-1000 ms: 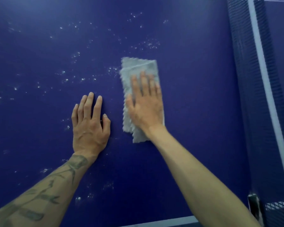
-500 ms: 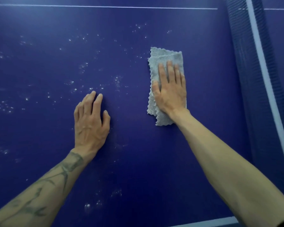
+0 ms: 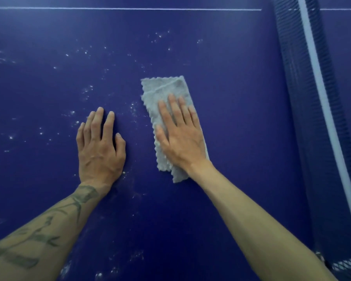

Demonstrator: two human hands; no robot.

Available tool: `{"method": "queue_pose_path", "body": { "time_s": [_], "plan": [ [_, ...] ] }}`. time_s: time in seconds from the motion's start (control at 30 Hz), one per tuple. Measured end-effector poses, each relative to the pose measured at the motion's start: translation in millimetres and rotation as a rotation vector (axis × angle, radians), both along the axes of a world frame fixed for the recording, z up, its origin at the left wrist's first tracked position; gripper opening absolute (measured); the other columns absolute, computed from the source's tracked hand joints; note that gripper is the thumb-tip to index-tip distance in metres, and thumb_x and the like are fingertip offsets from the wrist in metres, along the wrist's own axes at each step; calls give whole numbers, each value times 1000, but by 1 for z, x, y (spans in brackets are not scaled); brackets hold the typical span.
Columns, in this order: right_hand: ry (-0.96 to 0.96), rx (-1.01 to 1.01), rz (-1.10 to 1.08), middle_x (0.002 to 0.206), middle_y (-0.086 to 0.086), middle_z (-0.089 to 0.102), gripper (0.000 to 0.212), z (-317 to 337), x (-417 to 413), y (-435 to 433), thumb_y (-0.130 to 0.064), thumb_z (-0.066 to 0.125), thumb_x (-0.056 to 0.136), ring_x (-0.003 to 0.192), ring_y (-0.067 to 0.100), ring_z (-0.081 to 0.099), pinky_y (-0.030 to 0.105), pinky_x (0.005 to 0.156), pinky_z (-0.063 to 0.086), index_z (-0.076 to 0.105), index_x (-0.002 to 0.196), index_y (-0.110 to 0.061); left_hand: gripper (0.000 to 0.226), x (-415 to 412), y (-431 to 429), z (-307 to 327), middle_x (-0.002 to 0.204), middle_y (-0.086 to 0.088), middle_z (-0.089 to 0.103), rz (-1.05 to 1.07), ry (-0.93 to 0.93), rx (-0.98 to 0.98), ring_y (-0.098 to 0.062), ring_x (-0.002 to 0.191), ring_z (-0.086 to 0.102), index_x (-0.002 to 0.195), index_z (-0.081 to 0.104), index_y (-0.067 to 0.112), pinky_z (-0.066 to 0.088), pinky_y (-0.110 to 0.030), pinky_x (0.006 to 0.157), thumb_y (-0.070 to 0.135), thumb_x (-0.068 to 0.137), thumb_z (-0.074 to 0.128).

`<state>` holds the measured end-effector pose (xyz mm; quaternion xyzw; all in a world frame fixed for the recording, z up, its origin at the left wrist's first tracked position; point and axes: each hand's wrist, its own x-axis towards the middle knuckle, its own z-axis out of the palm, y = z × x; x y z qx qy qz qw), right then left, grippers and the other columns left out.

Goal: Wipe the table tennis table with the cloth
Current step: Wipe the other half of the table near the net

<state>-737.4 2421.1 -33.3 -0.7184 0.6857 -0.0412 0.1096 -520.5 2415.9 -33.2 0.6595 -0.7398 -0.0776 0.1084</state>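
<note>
Cloth (image 3: 166, 92) flat under right hand (image 3: 182, 142) fingers (image 3: 175, 110)

I see a deep blue table (image 3: 231, 78), crossed by a thin white line (image 3: 130, 8) and flecked with white specks (image 3: 85, 52). The cloth (image 3: 164, 92) is pale grey. The net (image 3: 292, 82) is dark blue mesh with a white band (image 3: 314, 67); the left forearm (image 3: 39, 236) carries grey-green leafy tattoos.

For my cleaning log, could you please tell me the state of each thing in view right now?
table: white specks across its left part.
cloth: folded, lying flat on the table.
right hand: fingers straight, pressing on the cloth.
left hand: flat on the bare table, holding nothing.
net: standing along the right.
</note>
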Motion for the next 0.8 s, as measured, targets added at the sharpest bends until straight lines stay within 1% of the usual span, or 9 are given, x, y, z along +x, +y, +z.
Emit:
{"method": "queue_pose_path", "body": {
  "time_s": [0.07, 0.2, 0.3, 0.37, 0.43, 0.53, 0.6, 0.7, 0.8],
  "plan": [
    [13, 20, -2, 179, 4, 4, 66, 1, -23, 7, -50, 26, 112, 166, 22, 1, 45, 134, 5, 13, 171, -24, 57, -1, -1, 1, 168, -12, 28, 4, 2, 9, -30, 157, 24, 159, 37, 12, 11, -46, 131, 30, 105, 36],
    [42, 65, -299, 179, 5, 4, 66, 4, -75, -20, -48, 28, 112, 165, 24, 2, 47, 133, 6, 11, 171, -24, 57, -1, -1, 1, 168, -11, 28, 8, -5, 10, -30, 157, 23, 158, 37, 11, 11, -47, 131, 30, 104, 36],
    [33, 38, -386, 179, 8, 0, 67, 5, -56, -60, -48, 21, 111, 165, 27, -2, 49, 134, 3, 6, 171, -21, 56, 1, -1, 0, 168, -11, 29, 0, -11, 8, -30, 157, 23, 158, 37, 12, 10, -46, 131, 30, 105, 36],
    [13, 30, -302, 179, 9, 2, 68, 4, -20, -74, -48, 24, 111, 165, 28, 1, 48, 133, 3, 9, 171, -21, 57, 0, -1, -1, 168, -11, 29, 6, -19, 5, -30, 157, 24, 158, 38, 12, 10, -45, 131, 30, 105, 37],
    [-1, 13, -120, 179, 8, 4, 67, 4, 16, -62, -47, 27, 111, 165, 27, 2, 47, 133, 3, 12, 171, -21, 57, 0, -1, 0, 167, -12, 31, 5, -20, 0, -31, 157, 26, 158, 39, 11, 12, -46, 131, 29, 104, 39],
    [-4, -8, 82, 179, 6, 8, 66, 2, 14, -31, -48, 29, 111, 166, 24, 4, 46, 133, 7, 18, 171, -22, 57, -1, -2, 1, 167, -13, 31, 4, -18, -2, -32, 156, 27, 158, 40, 10, 14, -48, 130, 29, 104, 40],
    [6, 25, -1, 179, 3, 5, 66, 2, -21, -29, -49, 29, 111, 166, 22, 3, 44, 134, 5, 16, 171, -25, 57, -1, -2, 2, 167, -13, 31, 6, -16, 11, -31, 157, 26, 158, 40, 10, 13, -48, 130, 28, 104, 39],
    [44, 62, -273, 179, 4, 2, 66, 5, -60, -53, -48, 29, 112, 165, 24, 0, 43, 133, 1, 11, 171, -24, 57, 0, -1, 4, 168, -13, 30, 4, -15, 24, -31, 158, 24, 158, 39, 9, 11, -47, 131, 27, 104, 39],
    [47, 28, -382, 179, 9, -1, 68, 7, -46, -89, -47, 22, 112, 165, 28, -2, 47, 134, 1, 5, 171, -20, 55, -2, -2, 3, 166, -15, 33, 11, -5, 8, -33, 156, 27, 156, 42, 7, 12, -48, 131, 24, 104, 41]
  ]
}}
